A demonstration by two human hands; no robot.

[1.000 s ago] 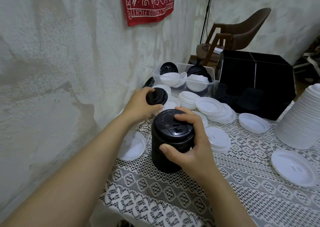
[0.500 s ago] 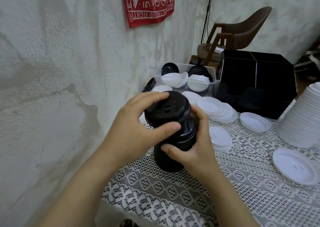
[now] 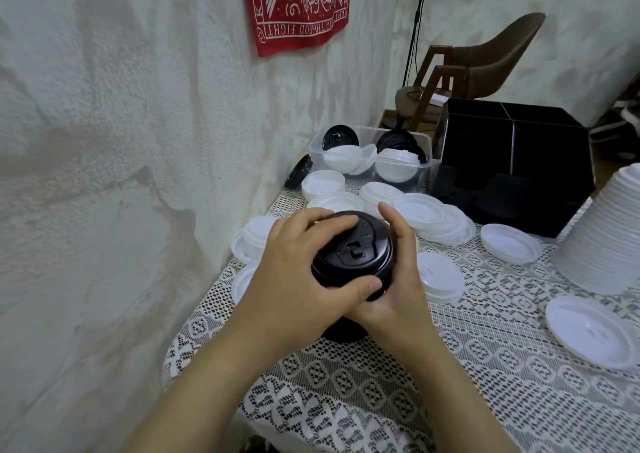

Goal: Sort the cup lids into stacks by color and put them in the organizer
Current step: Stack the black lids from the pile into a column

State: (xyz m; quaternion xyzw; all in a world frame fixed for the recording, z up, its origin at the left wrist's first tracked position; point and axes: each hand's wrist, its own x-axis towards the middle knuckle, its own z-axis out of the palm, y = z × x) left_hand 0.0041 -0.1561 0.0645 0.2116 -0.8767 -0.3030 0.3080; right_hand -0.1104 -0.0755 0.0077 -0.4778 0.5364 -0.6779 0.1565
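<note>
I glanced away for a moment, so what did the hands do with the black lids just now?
The left hand carried a black lid from the back, near the white lids, toward the person and set it on the black stack, where it now grips it. The right hand kept holding the stack. The white lids and the clear tub stayed put.

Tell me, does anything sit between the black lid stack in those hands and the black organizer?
Yes: loose white lids lie on the tablecloth between the black lid stack and the black organizer.
</note>
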